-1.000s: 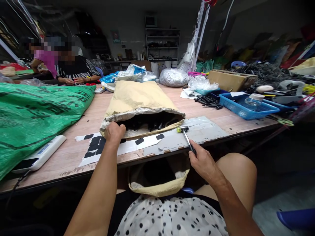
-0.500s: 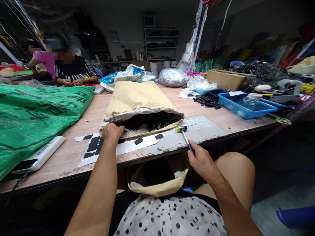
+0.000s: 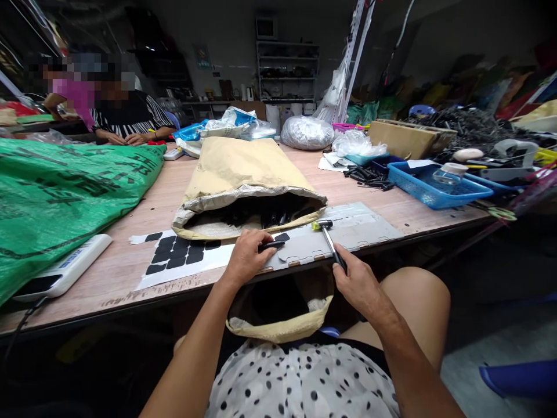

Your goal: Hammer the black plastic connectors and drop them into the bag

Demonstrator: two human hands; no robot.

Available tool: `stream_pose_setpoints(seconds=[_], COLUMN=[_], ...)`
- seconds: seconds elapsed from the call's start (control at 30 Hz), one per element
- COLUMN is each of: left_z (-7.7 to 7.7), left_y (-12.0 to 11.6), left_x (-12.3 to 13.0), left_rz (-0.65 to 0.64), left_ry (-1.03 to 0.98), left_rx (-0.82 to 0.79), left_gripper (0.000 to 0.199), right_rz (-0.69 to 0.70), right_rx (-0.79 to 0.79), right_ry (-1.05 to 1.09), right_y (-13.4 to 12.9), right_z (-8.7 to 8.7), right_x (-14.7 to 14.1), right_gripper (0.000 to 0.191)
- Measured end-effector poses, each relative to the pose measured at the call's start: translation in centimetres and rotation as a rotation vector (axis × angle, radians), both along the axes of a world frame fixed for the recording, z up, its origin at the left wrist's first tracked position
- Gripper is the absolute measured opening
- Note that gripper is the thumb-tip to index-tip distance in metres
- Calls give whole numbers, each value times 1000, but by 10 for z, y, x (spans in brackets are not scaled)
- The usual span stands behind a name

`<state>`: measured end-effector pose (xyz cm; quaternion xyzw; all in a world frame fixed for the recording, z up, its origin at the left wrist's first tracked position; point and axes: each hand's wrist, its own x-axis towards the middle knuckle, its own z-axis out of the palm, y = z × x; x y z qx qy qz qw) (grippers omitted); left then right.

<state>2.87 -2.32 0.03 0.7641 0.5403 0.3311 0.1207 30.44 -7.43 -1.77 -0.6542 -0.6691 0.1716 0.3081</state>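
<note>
My left hand (image 3: 250,255) is closed on a small elongated black part (image 3: 272,245), just above the near edge of the table. In my right hand (image 3: 357,281) is the dark handle of a small mallet (image 3: 322,226), its yellow and black head over a grey board (image 3: 348,229). Behind my left hand lies a tan paper sack (image 3: 256,165), its mouth facing me, with black pieces inside. A white sheet with black rounded squares (image 3: 176,252) lies left of that hand. Below the table edge, a second tan sack (image 3: 282,334) hangs open at my lap.
A green woven sack (image 3: 73,197) and a white power strip (image 3: 72,267) lie to the left. On the right are a blue basket (image 3: 435,188), loose black parts (image 3: 369,176) and a cardboard box (image 3: 404,139). Across the table sits a co-worker (image 3: 130,119).
My left hand has left the mouth of the sack and moved right and slightly nearer, now with a black part in it. My right hand still holds the mallet in nearly the same place.
</note>
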Motion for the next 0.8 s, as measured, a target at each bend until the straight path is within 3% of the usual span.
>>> stream_pose_setpoints(seconds=[0.2, 0.33, 0.5, 0.8], left_z=[-1, -1, -2, -10], left_y=[3, 4, 8, 16], left_x=[-7, -7, -5, -6], left_rz=[-34, -12, 19, -1], left_ry=[-68, -97, -144, -196], left_rx=[-66, -100, -180, -200], left_gripper=[17, 17, 17, 18], right_rz=[-26, -9, 200, 457], right_rx=[63, 44, 96, 121], right_ry=[22, 238, 511, 347], right_y=[2, -2, -22, -42], right_z=[-4, -7, 2, 18], right_x=[3, 2, -12, -48], right_gripper=[60, 57, 57, 49])
